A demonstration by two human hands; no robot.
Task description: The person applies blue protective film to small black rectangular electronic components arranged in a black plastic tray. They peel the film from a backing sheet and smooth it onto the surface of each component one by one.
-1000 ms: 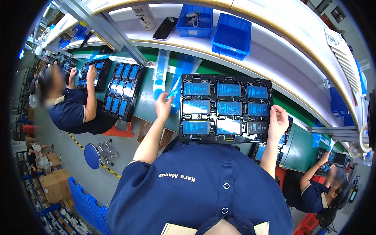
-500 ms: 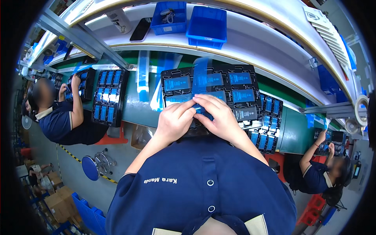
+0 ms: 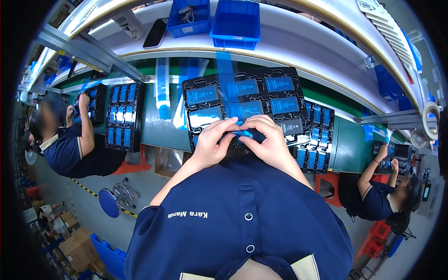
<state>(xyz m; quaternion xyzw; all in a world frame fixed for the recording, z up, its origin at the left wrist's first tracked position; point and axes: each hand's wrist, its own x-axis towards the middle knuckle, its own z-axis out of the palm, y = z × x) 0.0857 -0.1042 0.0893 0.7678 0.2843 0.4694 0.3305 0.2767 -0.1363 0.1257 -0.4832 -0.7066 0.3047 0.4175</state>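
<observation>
Green belt (image 3: 158, 130) runs across the view under a curved white shelf (image 3: 298, 42), where two blue bins (image 3: 235, 18) and a dark phone (image 3: 155, 33) rest. On the belt, in front of the person, lies a black tray (image 3: 247, 102) with flat blue-labelled packs in its pockets. Both hands meet at the near edge of this tray — the left hand (image 3: 212, 140) and the right hand (image 3: 266, 140) have their fingertips pressed close together, pinching one small blue strip (image 3: 242, 134) between them, just above the tray. A second tray (image 3: 122, 116) lies farther left on the belt, near a seated co-worker (image 3: 70, 144). More trays (image 3: 317, 140) sit to the right — another co-worker (image 3: 378, 196) is beyond them.
</observation>
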